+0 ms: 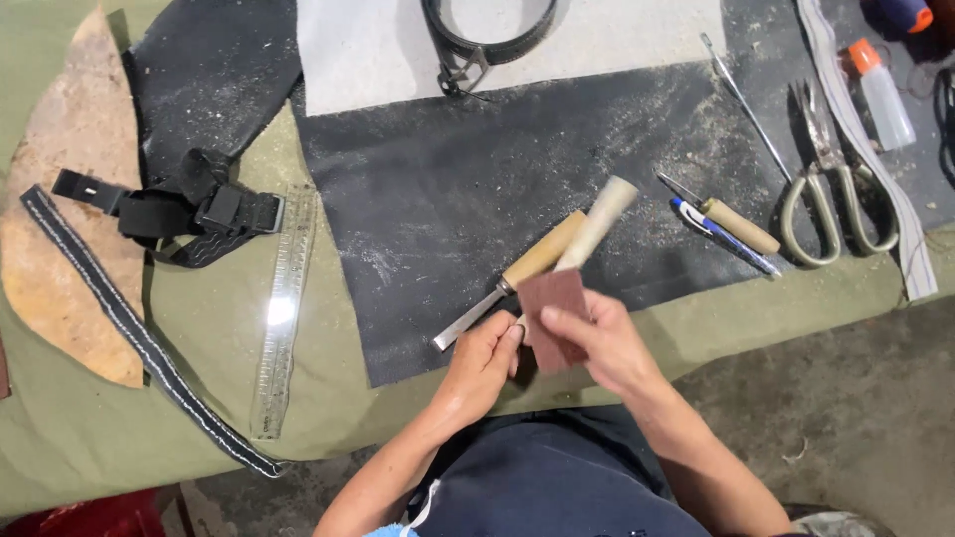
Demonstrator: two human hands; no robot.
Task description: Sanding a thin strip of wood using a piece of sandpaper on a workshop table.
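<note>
sandpaper, a small reddish-brown rectangular piece, sits pinched between thumb and fingers of the right hand, pressed against a pale wooden-handled tool that the left hand grips near its lower end. both hands are over the near edge of a dusty black leather sheet on olive cloth. just beside the held tool lies a wooden-handled chisel with a metal blade. a clear plastic ruler lies to the left, a pair of metal scissors well apart to the right.
</note>
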